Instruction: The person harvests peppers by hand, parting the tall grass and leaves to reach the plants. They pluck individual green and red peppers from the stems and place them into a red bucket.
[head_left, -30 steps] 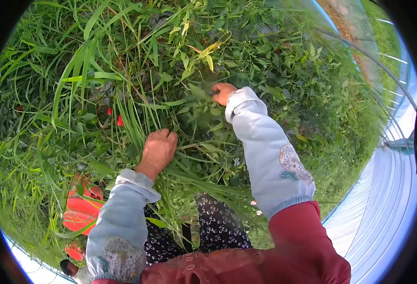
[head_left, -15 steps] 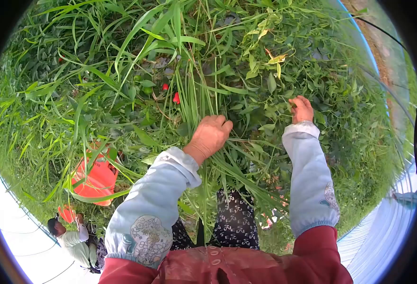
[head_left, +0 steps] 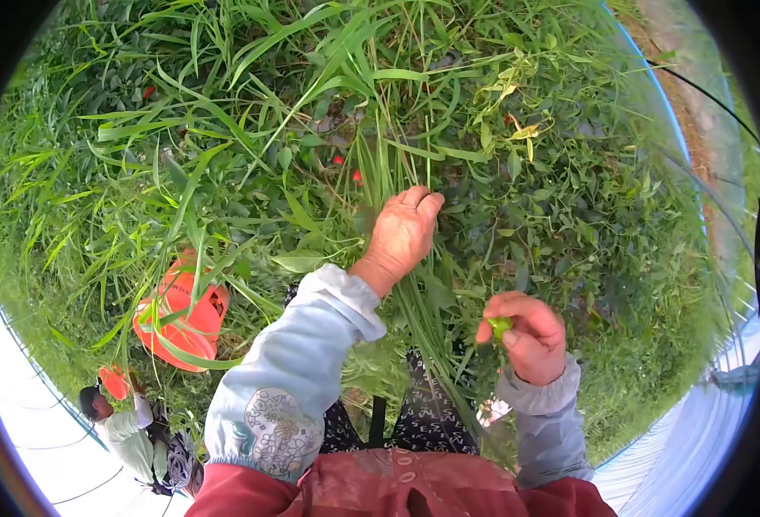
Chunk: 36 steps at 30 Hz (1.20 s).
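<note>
My left hand (head_left: 400, 234) is closed around a bundle of long grass blades (head_left: 427, 323) in the middle of the view. The cut or root ends of the grass cannot be made out. Near my right thigh, my right hand (head_left: 537, 343) pinches a small green pepper (head_left: 500, 326) between thumb and fingers; only part of it shows. Beyond my left hand, among the leaves, a red pepper (head_left: 357, 177) hangs close to the grass, with another red spot beside it. Leafy pepper plants (head_left: 569, 215) surround both hands.
An orange bucket (head_left: 168, 302) lies tilted in the grass at lower left, with blades across it. Further back, another person (head_left: 130, 435) works beside an orange container (head_left: 114, 383). White sheeting (head_left: 690, 435) and a blue-edged border (head_left: 677, 108) run along the right.
My right hand has drawn back from the foliage toward my body, and a green pepper now shows in its fingers. My left hand still grips the grass, slightly further right in view.
</note>
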### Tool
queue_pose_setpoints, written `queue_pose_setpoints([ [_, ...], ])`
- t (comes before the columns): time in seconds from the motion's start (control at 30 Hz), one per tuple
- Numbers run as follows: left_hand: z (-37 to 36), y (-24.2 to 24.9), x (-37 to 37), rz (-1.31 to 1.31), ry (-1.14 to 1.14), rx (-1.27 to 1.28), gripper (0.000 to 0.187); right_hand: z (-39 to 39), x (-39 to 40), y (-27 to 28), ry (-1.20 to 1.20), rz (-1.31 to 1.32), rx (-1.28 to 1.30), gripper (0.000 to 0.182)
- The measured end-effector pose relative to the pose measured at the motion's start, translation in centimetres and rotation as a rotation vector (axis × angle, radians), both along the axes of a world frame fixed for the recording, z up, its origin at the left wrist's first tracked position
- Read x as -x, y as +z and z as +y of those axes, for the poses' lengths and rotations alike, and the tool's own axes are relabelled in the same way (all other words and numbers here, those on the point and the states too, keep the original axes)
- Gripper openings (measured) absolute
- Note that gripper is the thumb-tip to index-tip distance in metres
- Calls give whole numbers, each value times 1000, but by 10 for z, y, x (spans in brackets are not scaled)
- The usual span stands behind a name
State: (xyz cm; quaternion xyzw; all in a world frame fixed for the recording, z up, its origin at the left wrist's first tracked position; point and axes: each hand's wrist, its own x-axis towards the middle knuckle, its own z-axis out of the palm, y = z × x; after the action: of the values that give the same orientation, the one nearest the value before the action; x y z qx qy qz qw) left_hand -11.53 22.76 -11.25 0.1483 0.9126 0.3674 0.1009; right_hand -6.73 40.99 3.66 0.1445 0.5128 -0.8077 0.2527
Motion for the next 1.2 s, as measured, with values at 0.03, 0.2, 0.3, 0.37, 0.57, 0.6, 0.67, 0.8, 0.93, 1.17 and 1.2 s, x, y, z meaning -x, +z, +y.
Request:
queue_pose_setpoints([
  [0.03,-1,6,3,-41,67,-81,32,-19,7,-3,-86,-52,-14,36],
  [0.2,-17,52,12,-517,121,-566,26,-48,44,-63,-562,-87,50,48],
  [0.3,-15,47,6,-782,47,-671,27,-58,41,-72,-579,-190,230,45],
  [0.37,-15,41,-2,-1083,56,-817,26,-65,40,-72,-503,-163,233,43],
  [0.57,-24,20,-9,-1103,-99,-644,25,-66,40,-79,-363,-203,147,43],
  [0.6,-26,22,-9,-999,-150,-576,26,-67,41,-77,-306,-215,83,43],
  [0.67,-31,26,-6,-969,-176,-519,25,-63,43,-70,-272,-247,23,41],
  [0.8,-34,28,-10,-839,-196,-438,32,-56,33,-59,-65,-229,-115,39],
  [0.93,-41,9,-20,-782,-18,-481,30,-66,66,-15,-257,-152,-27,34],
  [1.17,-40,-5,-50,-698,-43,-357,18,-162,135,-161,391,-13,-598,15],
  [1.2,-39,-7,-53,-716,-43,-328,20,-179,132,-186,463,5,-762,23],
])
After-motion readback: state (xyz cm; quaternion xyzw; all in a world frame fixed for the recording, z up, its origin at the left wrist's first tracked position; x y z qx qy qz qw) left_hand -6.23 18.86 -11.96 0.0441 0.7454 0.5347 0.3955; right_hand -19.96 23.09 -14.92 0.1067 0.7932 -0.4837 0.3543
